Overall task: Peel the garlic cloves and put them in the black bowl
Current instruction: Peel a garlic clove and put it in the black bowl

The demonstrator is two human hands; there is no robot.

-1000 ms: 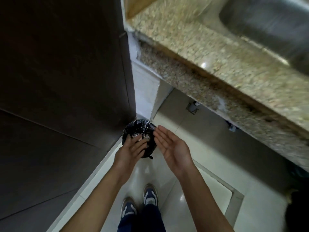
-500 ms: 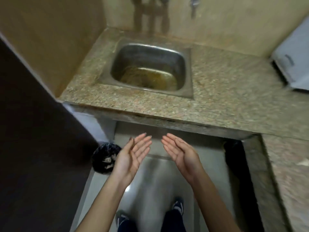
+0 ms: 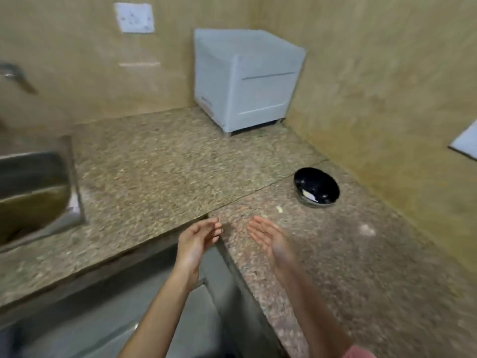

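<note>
The black bowl (image 3: 316, 187) stands on the granite counter (image 3: 167, 171) near the right wall, with a pale piece inside it. A small pale scrap (image 3: 278, 209) lies on the counter just left of the bowl. My left hand (image 3: 197, 241) hovers over the counter's inner corner, fingers relaxed and empty. My right hand (image 3: 268, 237) is beside it, palm up, fingers straight, holding nothing. Both hands are well short of the bowl. The view is blurred.
A grey box-shaped appliance (image 3: 245, 81) stands in the back corner. A steel sink (image 3: 31, 192) is set in the counter at the left, with a tap (image 3: 15, 76) above it. A wall socket (image 3: 134, 18) is on the back wall.
The view has swung from the floor bin, past the sink, to the right counter with the bowl. Both hands stayed empty and side by side, and now hang over the counter's corner.
</note>
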